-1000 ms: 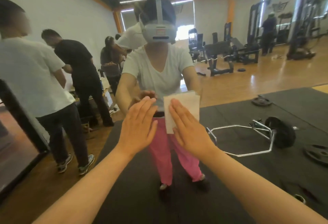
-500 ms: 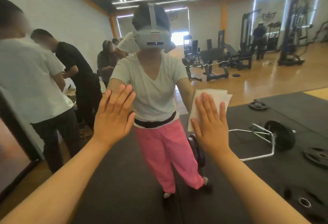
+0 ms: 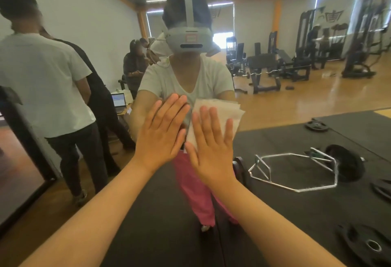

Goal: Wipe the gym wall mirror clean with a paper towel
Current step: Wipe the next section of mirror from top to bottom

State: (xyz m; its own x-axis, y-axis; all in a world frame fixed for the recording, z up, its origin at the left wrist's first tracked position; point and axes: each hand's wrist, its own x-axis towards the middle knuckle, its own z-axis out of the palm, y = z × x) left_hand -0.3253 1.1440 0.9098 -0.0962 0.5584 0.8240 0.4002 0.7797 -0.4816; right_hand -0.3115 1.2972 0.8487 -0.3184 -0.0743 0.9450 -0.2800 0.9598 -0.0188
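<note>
We press our right hand (image 3: 213, 156) flat on the towel (image 3: 222, 110), fingers (image 3: 211, 122) straight, pinning it against the mirror (image 3: 296, 106). Our left hand (image 3: 163, 135) lies flat on the glass just beside it, fingers straight too, gripping nothing.

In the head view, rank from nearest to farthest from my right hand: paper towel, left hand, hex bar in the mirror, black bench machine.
1. paper towel, pressed under the right hand.
2. left hand, close beside it, leftward.
3. hex bar, reflected, lower right.
4. bench machine, reflected, far back right.
</note>
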